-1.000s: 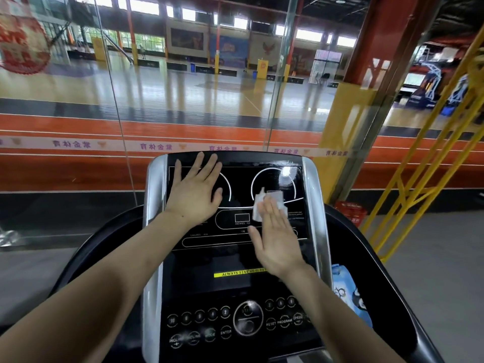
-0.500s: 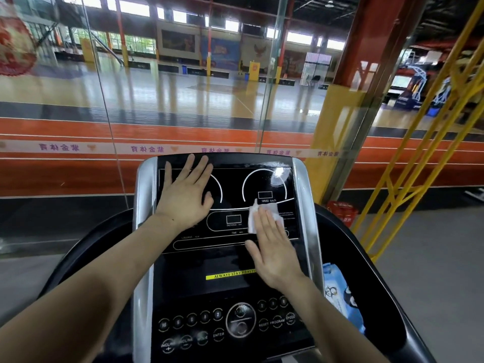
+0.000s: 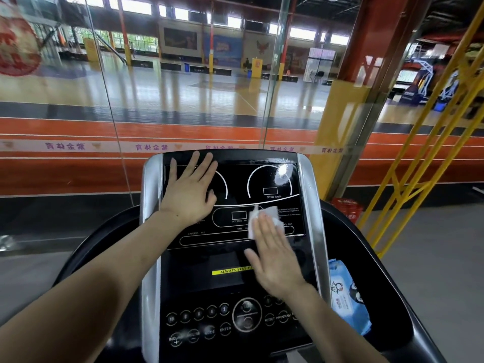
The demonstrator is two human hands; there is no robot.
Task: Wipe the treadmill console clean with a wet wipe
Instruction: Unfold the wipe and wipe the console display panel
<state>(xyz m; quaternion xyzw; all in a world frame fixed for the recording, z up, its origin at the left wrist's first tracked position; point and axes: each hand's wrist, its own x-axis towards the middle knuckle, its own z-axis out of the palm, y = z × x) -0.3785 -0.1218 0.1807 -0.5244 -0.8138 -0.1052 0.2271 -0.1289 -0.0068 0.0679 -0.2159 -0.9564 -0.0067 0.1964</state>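
The treadmill console (image 3: 235, 279) is a glossy black panel with white dial markings, silver side rails and round buttons near the bottom. My left hand (image 3: 190, 191) lies flat with fingers spread on the upper left dial area, holding nothing. My right hand (image 3: 275, 255) presses flat on a white wet wipe (image 3: 263, 218) against the middle right of the panel, just below the speed dial. Only the wipe's upper part shows beyond my fingertips. A wet sheen marks the top right of the screen.
A blue and white pack of wipes (image 3: 347, 297) rests in the right side tray of the treadmill. A glass wall (image 3: 183, 100) stands right behind the console. Yellow metal railing (image 3: 424, 158) rises at the right, with a red crate (image 3: 347, 209) at its foot.
My right hand has slid the wipe down the right side of the panel, from the speed dial to the band beneath it. My left hand has stayed flat in place.
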